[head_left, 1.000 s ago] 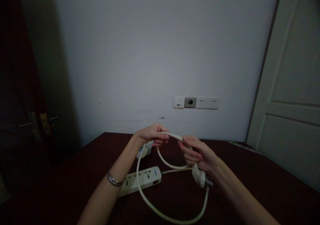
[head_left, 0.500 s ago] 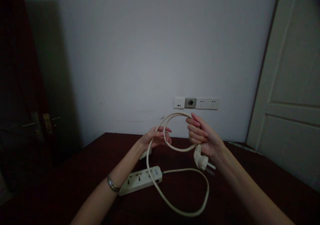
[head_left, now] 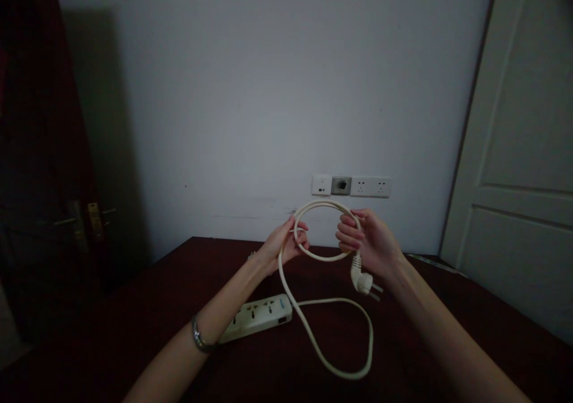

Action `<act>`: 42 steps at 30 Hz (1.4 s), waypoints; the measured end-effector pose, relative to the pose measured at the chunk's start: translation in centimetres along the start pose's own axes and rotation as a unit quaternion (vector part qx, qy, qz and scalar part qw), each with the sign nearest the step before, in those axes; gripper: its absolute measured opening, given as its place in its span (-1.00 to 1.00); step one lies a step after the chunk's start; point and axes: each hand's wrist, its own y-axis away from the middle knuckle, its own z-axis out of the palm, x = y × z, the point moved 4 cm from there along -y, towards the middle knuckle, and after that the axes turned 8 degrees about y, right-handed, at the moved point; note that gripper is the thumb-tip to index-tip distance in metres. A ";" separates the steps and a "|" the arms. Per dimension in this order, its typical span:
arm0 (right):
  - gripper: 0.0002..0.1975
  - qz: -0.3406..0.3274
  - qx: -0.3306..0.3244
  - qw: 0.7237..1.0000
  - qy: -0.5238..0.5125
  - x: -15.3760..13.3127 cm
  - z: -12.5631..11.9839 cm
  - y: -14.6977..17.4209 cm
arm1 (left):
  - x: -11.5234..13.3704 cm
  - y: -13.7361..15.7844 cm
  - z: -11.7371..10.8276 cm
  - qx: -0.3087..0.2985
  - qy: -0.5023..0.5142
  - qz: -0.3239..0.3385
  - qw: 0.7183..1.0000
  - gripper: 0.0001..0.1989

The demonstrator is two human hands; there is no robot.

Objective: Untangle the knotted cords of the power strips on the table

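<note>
A white power cord (head_left: pixel 323 257) hangs coiled in a loop between my two hands, above the dark red table. My left hand (head_left: pixel 289 240) is closed on the left side of the coil, thumb up. On the coil's right side, my right hand (head_left: pixel 364 239) has its fingers wrapped round the cord. Just below that hand dangles the plug (head_left: pixel 363 280), its prongs pointing right. The rest of the cord droops in a wide loop and runs back to a white power strip (head_left: pixel 259 318), which lies on the table partly behind my left forearm.
The dark red table (head_left: pixel 179 283) reaches the wall, where a row of sockets and switches (head_left: pixel 351 186) is fixed. Behind my left wrist a small pale object (head_left: pixel 251 255) is mostly hidden. Doors stand at left and right.
My left hand has risen slightly and closed on the coil, its thumb now over the cord. The hanging cord has drawn up and shifted right, making the drooping loop narrower.
</note>
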 end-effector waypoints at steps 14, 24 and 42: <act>-0.61 0.043 -0.001 0.998 0.042 0.7 -0.2 0.5 | 1.9 0.4 0.2 -0.004 -0.207 0.029 0.978 -0.47; -0.65 0.054 -0.024 0.997 0.040 0.6 0.2 0.8 | 2.3 0.4 0.3 -0.039 -0.270 0.047 0.961 -0.52; -0.81 -0.103 0.040 0.993 -0.049 -7.3 -1.8 -0.1 | -4.5 2.2 0.8 -0.076 -0.058 -0.043 0.994 -0.72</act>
